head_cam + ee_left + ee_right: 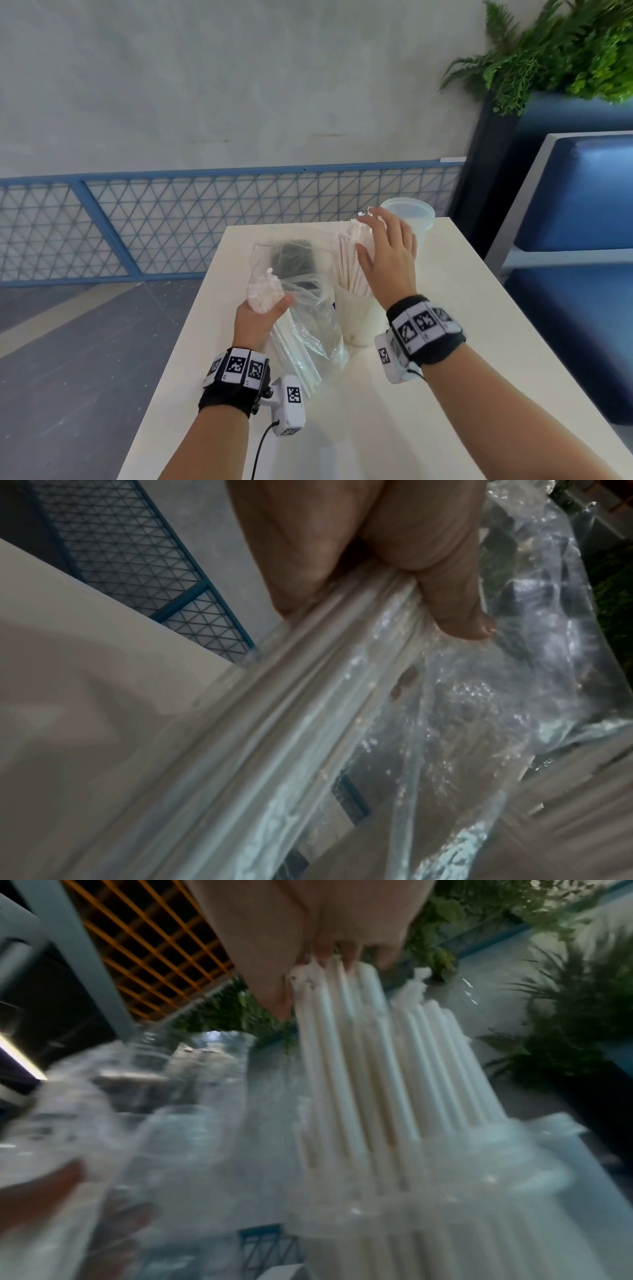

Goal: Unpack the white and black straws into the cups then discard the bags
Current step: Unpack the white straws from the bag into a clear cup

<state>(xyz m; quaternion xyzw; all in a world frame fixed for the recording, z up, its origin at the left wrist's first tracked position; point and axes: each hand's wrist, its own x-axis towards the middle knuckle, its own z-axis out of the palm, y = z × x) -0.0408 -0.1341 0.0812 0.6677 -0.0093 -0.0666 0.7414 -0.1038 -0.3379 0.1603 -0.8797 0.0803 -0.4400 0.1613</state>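
Observation:
On the white table (445, 377) a translucent cup (356, 322) holds several white straws (349, 270) standing upright. My right hand (387, 250) is spread beside and over their tops, fingers straight; in the right wrist view the fingertips (329, 950) touch the straw (359, 1069) ends. My left hand (265, 308) grips a bundle of white straws (298, 356) through a clear plastic bag (318, 335), tilted up from the table. The left wrist view shows the fingers (445, 593) curled round that bundle (274, 723). Behind it stands a bag of black straws (294, 260).
A second, empty translucent cup (411, 219) stands at the table's far right corner. A blue padded bench (582, 240) and a green plant (555, 51) are to the right. A blue mesh railing (137, 219) runs behind the table; floor lies to the left.

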